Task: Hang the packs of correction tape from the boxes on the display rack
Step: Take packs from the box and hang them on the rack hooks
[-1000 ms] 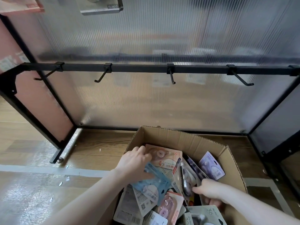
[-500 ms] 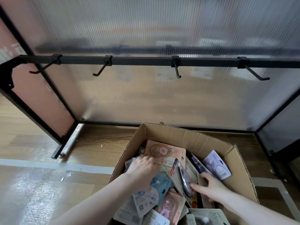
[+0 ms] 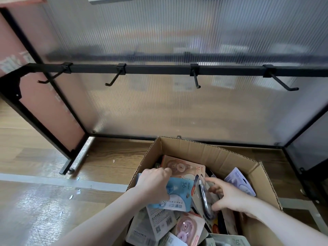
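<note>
An open cardboard box (image 3: pixel 213 152) on the floor holds several packs of correction tape. My left hand (image 3: pixel 152 185) grips a blue pack (image 3: pixel 179 194) by its left edge and holds it tilted above the heap. My right hand (image 3: pixel 230 197) has its thumb and fingers round a dark pack with a black tape dispenser (image 3: pixel 204 197). An orange pack (image 3: pixel 184 167) lies at the back of the box, a lilac pack (image 3: pixel 239 181) at its right wall, and a pink pack (image 3: pixel 188 226) at the front. Above, the black rack bar (image 3: pixel 159 70) carries several bare hooks, one (image 3: pixel 196 81) straight over the box.
A ribbed translucent panel (image 3: pixel 177 112) backs the rack. The rack's black frame legs stand at the left (image 3: pixel 69 162) and the right (image 3: pixel 300 167). Wooden floor with a pale tape line (image 3: pixel 53 182) and small paper scraps lies left of the box.
My left hand has closed on the blue pack and raised it from the heap. My right hand has moved up and left onto the dark pack.
</note>
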`<state>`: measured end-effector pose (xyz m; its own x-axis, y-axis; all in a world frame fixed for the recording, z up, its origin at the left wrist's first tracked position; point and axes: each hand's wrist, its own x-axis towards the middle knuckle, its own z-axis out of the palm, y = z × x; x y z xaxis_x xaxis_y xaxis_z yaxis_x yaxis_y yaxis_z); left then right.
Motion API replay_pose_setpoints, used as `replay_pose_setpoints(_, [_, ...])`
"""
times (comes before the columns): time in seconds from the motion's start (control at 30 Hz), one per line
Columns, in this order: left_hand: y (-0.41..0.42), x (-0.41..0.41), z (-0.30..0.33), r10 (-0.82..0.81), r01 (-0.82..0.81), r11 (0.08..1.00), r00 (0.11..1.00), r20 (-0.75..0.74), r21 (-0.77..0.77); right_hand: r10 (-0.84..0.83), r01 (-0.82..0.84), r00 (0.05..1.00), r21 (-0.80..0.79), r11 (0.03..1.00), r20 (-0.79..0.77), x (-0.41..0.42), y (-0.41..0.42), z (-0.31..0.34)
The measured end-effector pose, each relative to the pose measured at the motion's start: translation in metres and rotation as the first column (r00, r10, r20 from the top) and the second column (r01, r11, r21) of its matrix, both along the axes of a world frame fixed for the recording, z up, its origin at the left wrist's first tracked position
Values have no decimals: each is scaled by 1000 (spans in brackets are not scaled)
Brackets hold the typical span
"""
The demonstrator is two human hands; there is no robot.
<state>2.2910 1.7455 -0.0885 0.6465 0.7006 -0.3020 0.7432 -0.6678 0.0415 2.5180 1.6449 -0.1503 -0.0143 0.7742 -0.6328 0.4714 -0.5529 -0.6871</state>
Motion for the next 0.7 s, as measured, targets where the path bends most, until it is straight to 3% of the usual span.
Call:
replay_pose_setpoints(0.23, [-1, 1, 10, 132, -122, 988, 983, 125, -91, -14, 15, 997, 6, 1000, -73, -7, 2, 8])
replay_pose_setpoints(0.4, [1, -4, 20, 283, -209, 946, 905, 316, -247, -51, 62, 989, 77, 995, -136, 7, -6, 22])
replay_pose_setpoints(0.47, [3, -6, 23, 389, -232, 901, 807, 445, -366, -86, 114, 977, 137, 984, -196, 7, -9, 31])
replay_pose_setpoints(0.53, [3, -9, 30, 524, -211, 822, 645, 556, -529, -117, 171, 964, 222, 960, -240, 7, -7, 42])
replay_pose_setpoints(0.6, [0, -10, 42, 618, -136, 744, 512, 596, -655, -198, 301, 916, 273, 913, -349, 7, -4, 51])
replay_pose_setpoints(0.7, [-3, -13, 54, 681, -59, 689, 395, 617, -723, -337, 512, 803, 277, 813, -492, 5, 0, 65])
